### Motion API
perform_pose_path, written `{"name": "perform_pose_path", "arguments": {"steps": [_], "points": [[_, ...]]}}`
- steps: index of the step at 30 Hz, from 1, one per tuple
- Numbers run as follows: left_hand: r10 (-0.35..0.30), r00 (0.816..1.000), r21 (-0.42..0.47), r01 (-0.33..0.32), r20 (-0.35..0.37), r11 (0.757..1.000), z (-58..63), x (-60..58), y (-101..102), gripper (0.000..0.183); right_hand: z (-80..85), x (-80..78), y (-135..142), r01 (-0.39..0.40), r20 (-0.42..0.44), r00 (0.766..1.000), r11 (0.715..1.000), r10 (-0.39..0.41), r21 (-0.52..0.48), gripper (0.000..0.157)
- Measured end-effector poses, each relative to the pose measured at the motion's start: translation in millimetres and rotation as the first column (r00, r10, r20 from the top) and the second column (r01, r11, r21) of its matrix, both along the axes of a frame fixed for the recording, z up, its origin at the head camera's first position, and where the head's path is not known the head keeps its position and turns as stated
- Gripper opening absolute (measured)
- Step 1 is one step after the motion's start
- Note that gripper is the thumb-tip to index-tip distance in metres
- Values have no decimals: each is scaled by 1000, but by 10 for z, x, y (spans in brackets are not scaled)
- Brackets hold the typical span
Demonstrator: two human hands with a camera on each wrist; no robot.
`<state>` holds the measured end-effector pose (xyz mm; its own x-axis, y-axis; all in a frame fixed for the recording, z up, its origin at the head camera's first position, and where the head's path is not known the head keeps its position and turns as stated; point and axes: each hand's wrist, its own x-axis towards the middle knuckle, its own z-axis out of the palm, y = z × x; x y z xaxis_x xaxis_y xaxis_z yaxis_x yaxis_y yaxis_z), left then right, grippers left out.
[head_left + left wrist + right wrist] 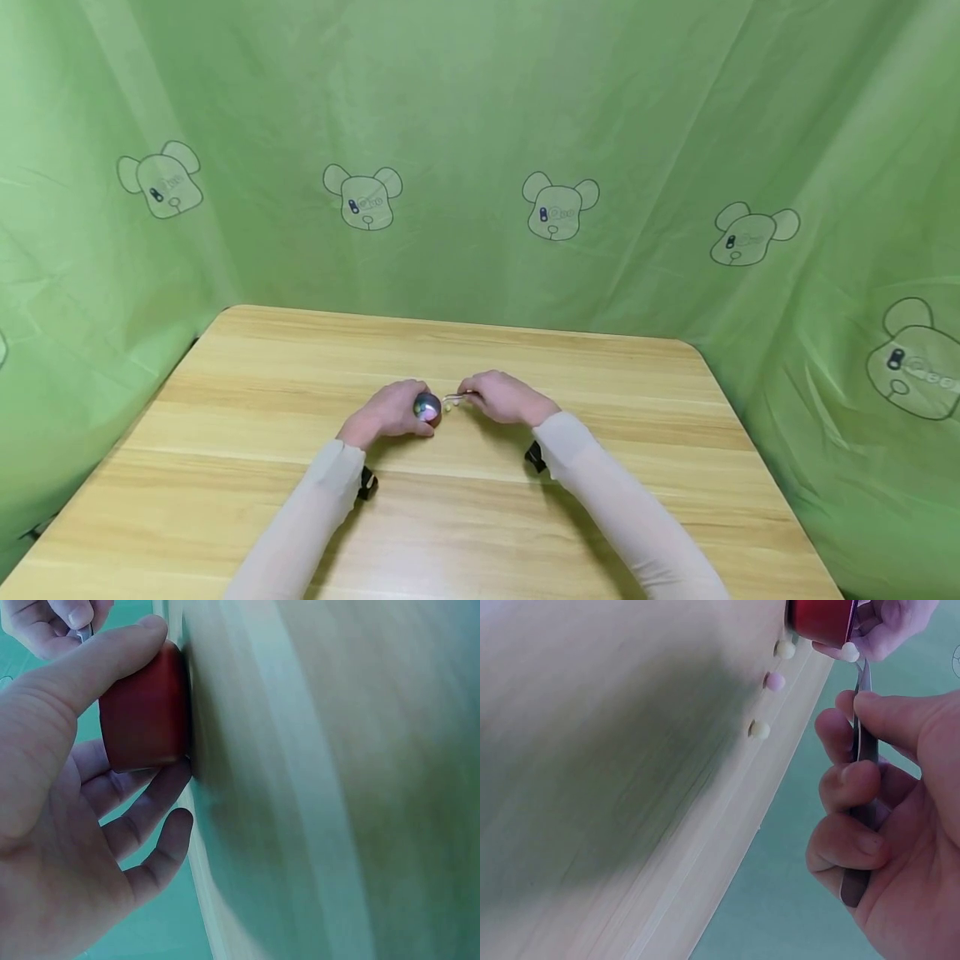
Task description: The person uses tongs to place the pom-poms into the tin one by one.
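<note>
My left hand (pixel 392 410) holds a small red cup (pixel 146 712) between thumb and fingers, low over or on the table; which of the two cannot be told. In the head view the cup's inside looks shiny and metallic. My right hand (pixel 508 398) grips metal tweezers (pixel 865 750), its fingers curled round them. At the tweezers' tips is a small white bead (pixel 850 652), close beside the cup in the right wrist view. On the table below lie a pink bead (pixel 775 681) and two cream beads, one nearer the cup (pixel 784 649).
The light wood table (pixel 450 517) has rounded far corners. Green cloth (pixel 465 108) with printed bear heads hangs behind it and at both sides. Dark wrist cameras (pixel 536 457) sit under both sleeves, close above the tabletop.
</note>
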<state>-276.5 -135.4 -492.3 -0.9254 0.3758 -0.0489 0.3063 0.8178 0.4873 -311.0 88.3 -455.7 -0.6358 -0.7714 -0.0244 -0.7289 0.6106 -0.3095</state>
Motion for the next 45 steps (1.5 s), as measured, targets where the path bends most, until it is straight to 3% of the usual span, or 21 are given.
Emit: {"name": "perform_pose_path", "arguments": {"steps": [18, 28, 45], "points": [[11, 1000, -9, -10, 18, 1000, 6, -4, -5, 53, 43, -7, 6, 16, -9, 1000, 1000, -15, 6, 20], [4, 1000, -11, -4, 17, 1000, 15, 1, 3, 52, 57, 4, -46, -19, -24, 1000, 1000, 18, -8, 20], [-1, 1000, -18, 1, 20, 1000, 7, -11, 0, 53, 44, 13, -114, 5, 3, 1000, 1000, -5, 26, 22]]}}
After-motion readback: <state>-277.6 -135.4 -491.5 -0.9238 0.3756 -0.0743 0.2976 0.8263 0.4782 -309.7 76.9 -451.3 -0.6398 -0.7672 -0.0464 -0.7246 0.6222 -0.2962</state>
